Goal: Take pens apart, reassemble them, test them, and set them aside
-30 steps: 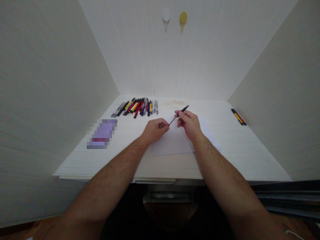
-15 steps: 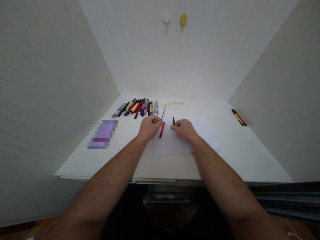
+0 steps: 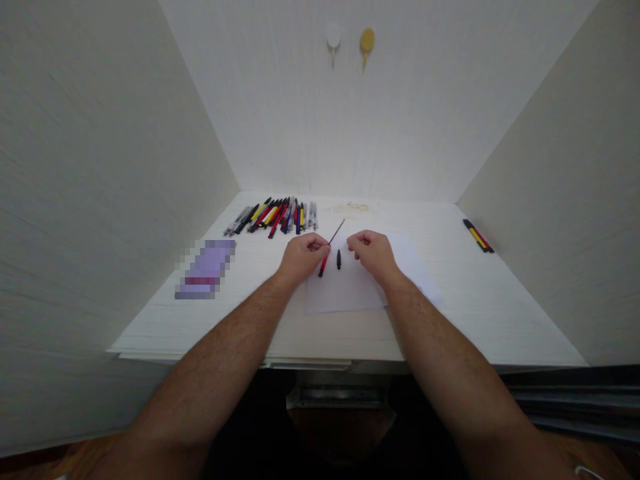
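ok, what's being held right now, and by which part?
The left hand pinches the pen refill near its lower end, the rest sticking out. Nothing visible in the right hand.

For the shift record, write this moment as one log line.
left hand: pinching thin refill | right hand: fingers curled, contents unclear | red barrel, black tip: on paper

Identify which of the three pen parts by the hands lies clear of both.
The short black tip on the paper, between the left hand and right hand. The left hand holds the thin refill and partly overlaps the red barrel.
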`<state>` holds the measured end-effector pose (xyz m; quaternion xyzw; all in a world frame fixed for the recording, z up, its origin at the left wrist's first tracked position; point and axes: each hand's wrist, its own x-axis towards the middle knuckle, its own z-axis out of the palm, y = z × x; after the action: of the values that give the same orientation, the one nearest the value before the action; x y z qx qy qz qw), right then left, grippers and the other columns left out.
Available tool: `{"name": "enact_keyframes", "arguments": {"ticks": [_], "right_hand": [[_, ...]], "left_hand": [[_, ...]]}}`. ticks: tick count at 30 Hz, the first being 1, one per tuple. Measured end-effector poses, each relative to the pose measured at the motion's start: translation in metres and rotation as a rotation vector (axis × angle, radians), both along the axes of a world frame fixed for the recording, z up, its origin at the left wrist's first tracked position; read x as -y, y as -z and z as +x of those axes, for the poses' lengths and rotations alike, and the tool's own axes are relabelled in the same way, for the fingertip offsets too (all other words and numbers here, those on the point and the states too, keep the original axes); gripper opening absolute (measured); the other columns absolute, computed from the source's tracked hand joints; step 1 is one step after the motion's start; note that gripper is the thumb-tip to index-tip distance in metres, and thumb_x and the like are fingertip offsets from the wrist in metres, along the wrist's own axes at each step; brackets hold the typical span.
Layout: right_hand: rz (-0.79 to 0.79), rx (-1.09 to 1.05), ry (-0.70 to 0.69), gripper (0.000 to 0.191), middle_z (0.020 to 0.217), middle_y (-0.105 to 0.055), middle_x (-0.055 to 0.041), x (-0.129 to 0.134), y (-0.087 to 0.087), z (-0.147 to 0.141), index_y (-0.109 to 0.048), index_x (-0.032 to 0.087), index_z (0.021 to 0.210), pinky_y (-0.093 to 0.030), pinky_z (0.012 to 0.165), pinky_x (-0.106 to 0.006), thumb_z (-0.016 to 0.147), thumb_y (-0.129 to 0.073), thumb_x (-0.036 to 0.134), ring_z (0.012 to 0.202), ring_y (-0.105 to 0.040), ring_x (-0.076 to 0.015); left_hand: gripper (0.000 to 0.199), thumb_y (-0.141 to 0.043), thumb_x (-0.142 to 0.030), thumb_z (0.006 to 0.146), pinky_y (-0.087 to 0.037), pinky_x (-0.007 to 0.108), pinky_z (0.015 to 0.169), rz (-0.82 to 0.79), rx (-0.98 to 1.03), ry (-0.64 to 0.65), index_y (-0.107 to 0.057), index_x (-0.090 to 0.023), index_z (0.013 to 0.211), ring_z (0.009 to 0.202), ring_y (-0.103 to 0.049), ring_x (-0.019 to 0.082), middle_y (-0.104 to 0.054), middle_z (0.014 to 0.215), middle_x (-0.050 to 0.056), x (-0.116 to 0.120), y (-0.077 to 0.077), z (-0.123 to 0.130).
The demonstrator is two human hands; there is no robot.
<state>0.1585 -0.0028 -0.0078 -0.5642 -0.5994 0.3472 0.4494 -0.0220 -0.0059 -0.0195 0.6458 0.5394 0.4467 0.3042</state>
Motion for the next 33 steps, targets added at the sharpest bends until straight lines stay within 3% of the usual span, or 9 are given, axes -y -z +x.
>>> {"name": "enact_keyframes", "arguments": {"ticks": [3, 5, 11, 17, 20, 26, 29, 33], "right_hand": [[-0.044, -0.369, -0.068, 0.029, 0.077, -0.068, -0.0042, 0.000, -0.003, -0.001, -0.065, 0.017, 0.090, -0.040, 0.046, -0.022, 0.071, -0.067, 0.038, 0.059, -0.058, -0.0123], [-0.038, -0.485, -0.095, 0.032, 0.082, -0.069, -0.0052, 0.000, -0.003, -0.002, -0.065, 0.017, 0.091, -0.040, 0.045, -0.021, 0.068, -0.071, 0.037, 0.061, -0.059, -0.0118], [-0.002, -0.565, -0.127, 0.023, 0.078, -0.070, -0.0047, 0.002, -0.004, -0.003, -0.062, 0.016, 0.076, -0.039, 0.044, -0.020, 0.067, -0.072, 0.034, 0.058, -0.058, -0.0101], [0.046, -0.601, 0.032, 0.019, 0.079, -0.068, -0.0029, -0.004, -0.006, 0.005, -0.060, 0.017, 0.078, -0.041, 0.047, -0.020, 0.069, -0.068, 0.032, 0.059, -0.057, -0.0090], [-0.015, -0.371, 0.099, 0.016, 0.072, -0.067, -0.0015, -0.010, -0.002, 0.013, -0.062, 0.017, 0.080, -0.041, 0.048, -0.022, 0.069, -0.065, 0.029, 0.054, -0.054, -0.0095], [0.018, 0.496, 0.041, 0.012, 0.077, -0.070, -0.0042, -0.007, 0.007, 0.013, -0.069, 0.019, 0.077, -0.047, 0.070, -0.029, 0.070, -0.066, 0.028, 0.072, -0.062, -0.0157], [0.000, 0.682, -0.004, 0.015, 0.086, -0.072, -0.0063, -0.002, 0.007, 0.010, -0.070, 0.020, 0.083, -0.046, 0.075, -0.030, 0.073, -0.063, 0.030, 0.079, -0.063, -0.0184], [-0.019, 0.758, -0.025, 0.019, 0.091, -0.072, -0.0074, -0.001, 0.008, 0.008, -0.070, 0.021, 0.087, -0.046, 0.076, -0.030, 0.074, -0.062, 0.031, 0.083, -0.064, -0.0195]], "left_hand": [[0.020, -0.066, -0.035, 0.071, -0.039, 0.021, 0.048, -0.021, -0.012, 0.050, -0.069, -0.015, 0.077, 0.052, -0.053, 0.011, -0.062, 0.059, 0.000, 0.004, -0.001, 0.001], [0.021, -0.066, -0.035, 0.072, -0.037, 0.020, 0.045, -0.033, -0.012, 0.082, -0.069, -0.016, 0.079, 0.048, -0.051, 0.010, -0.060, 0.056, -0.001, 0.006, -0.001, 0.001], [0.021, -0.065, -0.036, 0.073, -0.033, 0.019, 0.042, -0.025, -0.028, 0.137, -0.068, -0.016, 0.079, 0.044, -0.045, 0.008, -0.057, 0.054, -0.003, 0.007, 0.001, 0.002], [0.020, -0.065, -0.036, 0.072, -0.035, 0.020, 0.042, -0.049, -0.025, 0.122, -0.068, -0.016, 0.077, 0.045, -0.049, 0.009, -0.058, 0.054, -0.002, 0.008, -0.001, 0.001], [0.018, -0.065, -0.033, 0.072, -0.035, 0.020, 0.044, -0.032, -0.037, 0.075, -0.068, -0.016, 0.075, 0.047, -0.049, 0.010, -0.059, 0.054, -0.002, 0.007, -0.002, 0.001], [0.017, -0.066, -0.032, 0.070, -0.040, 0.022, 0.051, 0.018, -0.086, -0.009, -0.068, -0.015, 0.072, 0.054, -0.053, 0.011, -0.063, 0.060, 0.000, 0.005, -0.007, 0.001], [0.017, -0.066, -0.033, 0.070, -0.041, 0.023, 0.053, 0.025, -0.096, -0.011, -0.069, -0.016, 0.073, 0.056, -0.054, 0.012, -0.064, 0.062, 0.001, 0.004, -0.006, 0.001], [0.017, -0.066, -0.033, 0.071, -0.042, 0.023, 0.053, 0.021, -0.105, -0.009, -0.069, -0.016, 0.074, 0.056, -0.055, 0.012, -0.064, 0.062, 0.000, 0.004, -0.003, 0.001]]}}
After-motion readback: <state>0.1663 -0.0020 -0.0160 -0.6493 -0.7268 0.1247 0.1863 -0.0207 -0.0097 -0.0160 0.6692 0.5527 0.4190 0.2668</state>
